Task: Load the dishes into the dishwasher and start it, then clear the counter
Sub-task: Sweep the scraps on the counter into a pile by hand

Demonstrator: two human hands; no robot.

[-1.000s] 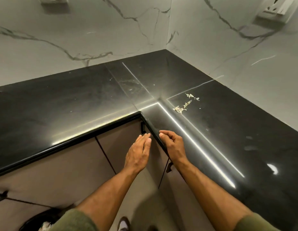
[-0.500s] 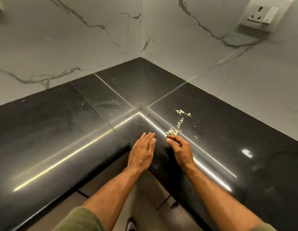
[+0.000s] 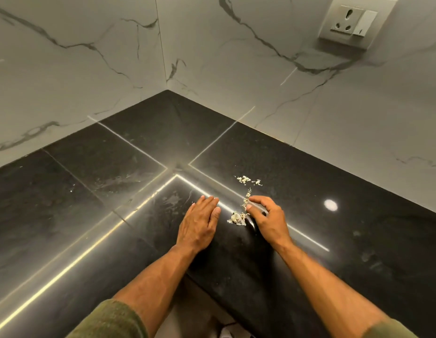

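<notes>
Scraps partly hidden behind curled right hand.

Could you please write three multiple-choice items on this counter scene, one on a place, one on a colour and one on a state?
1. Where do the pale crumbs lie?
A. on the floor
B. on the counter, by the right hand
C. on the wall socket

2. What colour is the counter?
A. black
B. white
C. red

3. How is the left hand held?
A. in a fist
B. gripping a cloth
C. fingers straight, palm down on the counter

Answers:
1. B, the scraps sit on the dark surface at that hand's fingertips, with more strewn just beyond.
2. A, the glossy top is black against the white marbled walls.
3. C, its fingers lie straight and together and hold nothing.
</notes>
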